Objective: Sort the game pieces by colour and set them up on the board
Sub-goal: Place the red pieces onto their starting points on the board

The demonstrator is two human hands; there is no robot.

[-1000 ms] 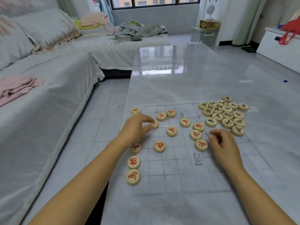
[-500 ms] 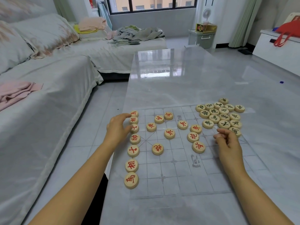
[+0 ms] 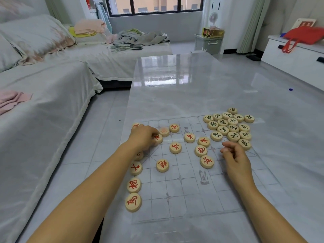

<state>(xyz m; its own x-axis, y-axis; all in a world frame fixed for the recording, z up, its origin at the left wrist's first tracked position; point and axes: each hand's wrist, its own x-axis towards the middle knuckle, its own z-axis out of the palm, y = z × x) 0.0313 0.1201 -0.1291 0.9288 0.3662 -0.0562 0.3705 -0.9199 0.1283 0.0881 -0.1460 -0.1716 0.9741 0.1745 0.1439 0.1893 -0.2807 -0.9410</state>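
Note:
A clear plastic board [image 3: 182, 199] with a printed grid lies on the marble table. Round wooden pieces with red characters stand in a column down its left edge [image 3: 133, 202] and lie scattered over the middle [image 3: 175, 147]. Pieces with dark green characters are bunched in a pile [image 3: 228, 126] at the board's far right. My left hand [image 3: 142, 137] rests over the left column, its fingertips pinching a red piece [image 3: 157, 138]. My right hand [image 3: 234, 155] hovers just below the green pile with fingers curled and nothing in it.
The grey marble table [image 3: 184, 85] stretches away beyond the board. A covered sofa [image 3: 43, 95] runs along the left, close to the table's edge. A white cabinet [image 3: 294, 57] with a red bag stands at the far right. A small blue thing [image 3: 290, 89] lies on the floor.
My left hand moved from the left column's top to the right and closed its fingers on a red piece. My right hand stayed near the green pile.

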